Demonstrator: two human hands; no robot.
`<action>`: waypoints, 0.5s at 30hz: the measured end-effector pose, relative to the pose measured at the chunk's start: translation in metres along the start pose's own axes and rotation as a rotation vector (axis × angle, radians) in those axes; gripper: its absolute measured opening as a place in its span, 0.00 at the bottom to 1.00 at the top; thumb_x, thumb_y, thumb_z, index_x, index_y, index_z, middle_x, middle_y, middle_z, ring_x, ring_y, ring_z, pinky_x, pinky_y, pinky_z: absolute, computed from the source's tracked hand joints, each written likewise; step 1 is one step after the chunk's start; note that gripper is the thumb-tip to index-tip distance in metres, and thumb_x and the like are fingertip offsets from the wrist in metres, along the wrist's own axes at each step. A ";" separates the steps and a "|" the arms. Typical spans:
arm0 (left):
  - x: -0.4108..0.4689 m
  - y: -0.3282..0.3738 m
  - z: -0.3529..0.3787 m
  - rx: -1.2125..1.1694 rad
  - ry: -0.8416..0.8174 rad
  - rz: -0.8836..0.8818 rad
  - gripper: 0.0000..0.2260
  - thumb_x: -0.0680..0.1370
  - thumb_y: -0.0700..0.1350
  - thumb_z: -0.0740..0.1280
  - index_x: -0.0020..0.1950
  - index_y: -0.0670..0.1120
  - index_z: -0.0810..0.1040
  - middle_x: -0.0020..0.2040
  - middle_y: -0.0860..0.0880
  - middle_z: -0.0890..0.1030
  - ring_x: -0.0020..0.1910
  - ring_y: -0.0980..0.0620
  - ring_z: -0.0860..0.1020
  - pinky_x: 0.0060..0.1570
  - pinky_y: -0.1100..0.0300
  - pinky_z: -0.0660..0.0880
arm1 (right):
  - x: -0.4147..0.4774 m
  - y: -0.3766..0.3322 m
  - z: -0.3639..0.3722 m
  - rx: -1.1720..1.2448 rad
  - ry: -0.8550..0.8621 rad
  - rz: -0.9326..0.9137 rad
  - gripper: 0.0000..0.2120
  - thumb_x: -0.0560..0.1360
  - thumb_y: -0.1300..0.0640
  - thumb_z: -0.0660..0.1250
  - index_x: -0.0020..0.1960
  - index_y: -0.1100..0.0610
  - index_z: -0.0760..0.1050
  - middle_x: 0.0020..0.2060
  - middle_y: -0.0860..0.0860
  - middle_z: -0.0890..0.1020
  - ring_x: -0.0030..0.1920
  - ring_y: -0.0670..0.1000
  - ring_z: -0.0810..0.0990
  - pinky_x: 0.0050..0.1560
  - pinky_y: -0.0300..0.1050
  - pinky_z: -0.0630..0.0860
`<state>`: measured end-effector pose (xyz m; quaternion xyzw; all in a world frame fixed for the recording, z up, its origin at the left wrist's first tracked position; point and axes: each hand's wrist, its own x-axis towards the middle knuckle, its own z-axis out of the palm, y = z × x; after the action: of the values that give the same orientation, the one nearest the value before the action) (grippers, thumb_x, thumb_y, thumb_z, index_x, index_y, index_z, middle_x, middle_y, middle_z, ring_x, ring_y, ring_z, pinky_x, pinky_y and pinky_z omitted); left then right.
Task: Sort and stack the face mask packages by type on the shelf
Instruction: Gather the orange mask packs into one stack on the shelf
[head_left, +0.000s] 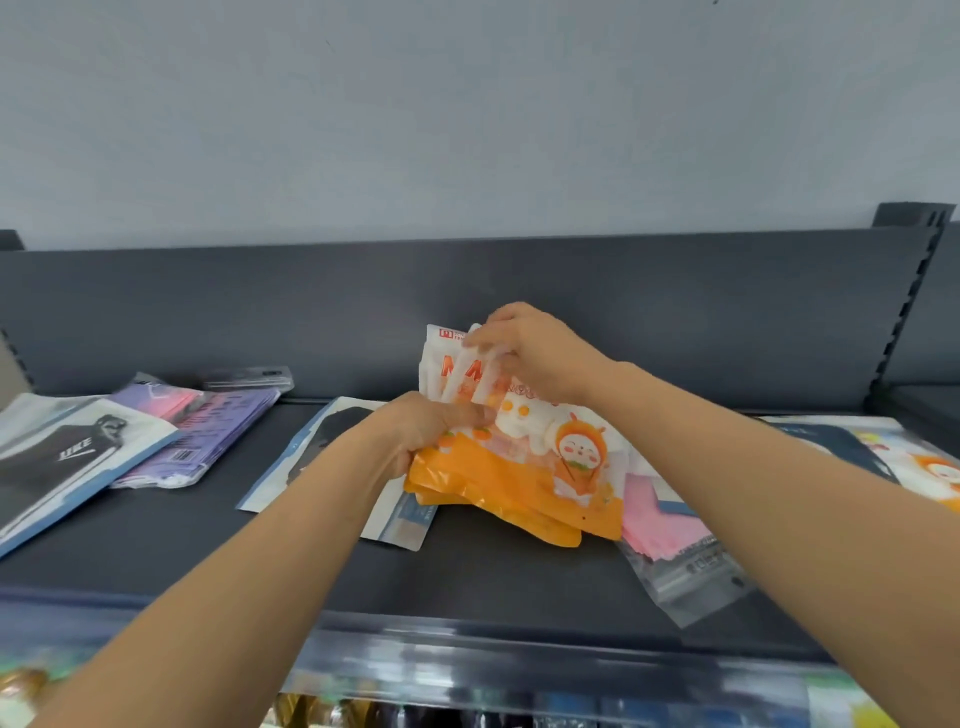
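A small stack of orange-and-white cartoon mask packages (524, 478) is tilted up over the middle of the dark shelf (260, 551). My left hand (415, 431) grips the stack's left edge. My right hand (524, 353) pinches the packages' white top edges from above. Under and left of the stack lies a white-and-blue package with a black mask (322, 441). A pink mask package (670, 525) lies to the right, partly under the stack.
At far left lie black-mask packages (67, 457) and a purple stack (208, 431). More packages, one dark blue (826, 441) and one orange cartoon (930, 478), lie at far right. The shelf's back panel (467, 291) stands behind. Goods on a lower shelf show below the front rail.
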<state>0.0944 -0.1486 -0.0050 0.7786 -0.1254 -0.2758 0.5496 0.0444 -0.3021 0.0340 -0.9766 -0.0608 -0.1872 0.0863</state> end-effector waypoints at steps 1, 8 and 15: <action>0.000 0.000 0.001 0.008 0.011 -0.002 0.22 0.69 0.48 0.76 0.59 0.42 0.77 0.53 0.41 0.83 0.51 0.41 0.82 0.54 0.45 0.79 | -0.004 0.003 -0.002 0.114 0.055 0.047 0.21 0.79 0.63 0.61 0.70 0.50 0.70 0.70 0.50 0.69 0.73 0.51 0.64 0.71 0.45 0.62; 0.005 -0.007 0.001 -0.032 0.018 -0.002 0.22 0.70 0.48 0.75 0.61 0.45 0.75 0.54 0.42 0.83 0.51 0.41 0.82 0.56 0.43 0.78 | -0.035 0.061 0.001 0.249 0.021 0.933 0.33 0.77 0.37 0.54 0.70 0.61 0.64 0.65 0.58 0.74 0.63 0.59 0.73 0.64 0.53 0.69; 0.010 -0.012 0.005 -0.102 0.039 0.063 0.18 0.72 0.46 0.73 0.60 0.45 0.75 0.54 0.42 0.83 0.52 0.40 0.82 0.56 0.42 0.77 | -0.053 0.058 -0.007 0.969 -0.073 0.937 0.19 0.72 0.45 0.71 0.55 0.58 0.76 0.46 0.54 0.85 0.45 0.54 0.84 0.44 0.50 0.81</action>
<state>0.0987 -0.1534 -0.0209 0.7506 -0.1250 -0.2491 0.5991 0.0013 -0.3653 0.0122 -0.7564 0.2894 -0.0483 0.5846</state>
